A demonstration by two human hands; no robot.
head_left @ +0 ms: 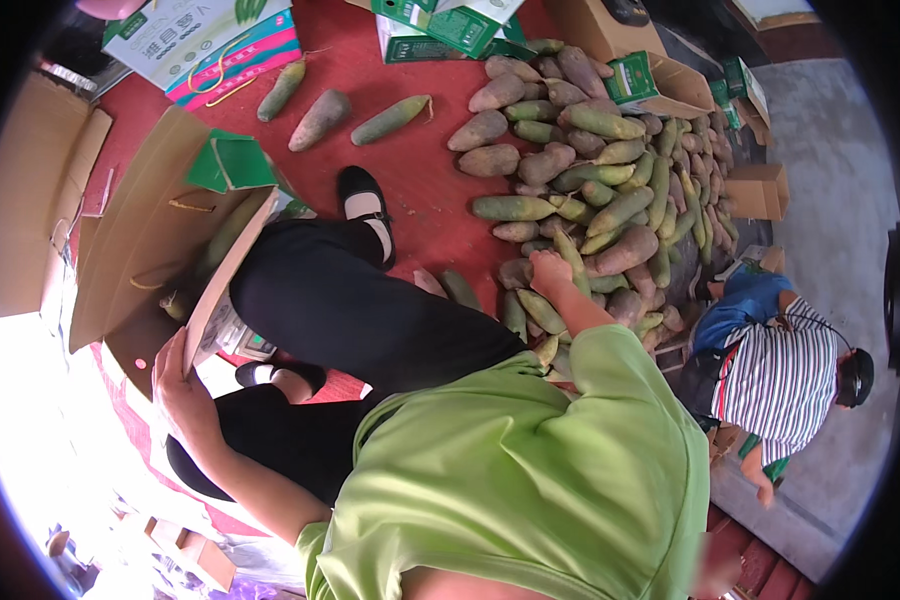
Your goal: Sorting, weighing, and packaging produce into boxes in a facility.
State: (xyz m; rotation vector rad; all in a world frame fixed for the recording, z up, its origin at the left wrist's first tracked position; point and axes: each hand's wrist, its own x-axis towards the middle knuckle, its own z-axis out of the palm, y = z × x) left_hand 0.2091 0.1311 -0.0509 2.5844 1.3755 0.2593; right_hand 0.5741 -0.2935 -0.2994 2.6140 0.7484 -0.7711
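Note:
My left hand [182, 398] grips the near edge of a tall open cardboard box [120, 262] standing at my left. Inside it are long green radishes [232, 238], partly hidden by the box wall, and a green carton piece [225, 160]. My right hand [552, 272] reaches down into a big heap of green and purplish-red radishes [600, 180]. Its fingers are curled, and whatever they hold is hidden under the hand. Right beside it, a long green radish [573, 262] and a reddish one [515, 273] lie in the heap.
Three loose radishes [320, 120] lie on the red floor covering [425, 180] ahead. Printed gift cartons [205, 45] stand at the far left, with green-white cartons [450, 30] at the back. At right, a person in a striped shirt [780, 375] bends over beside more boxes [757, 192].

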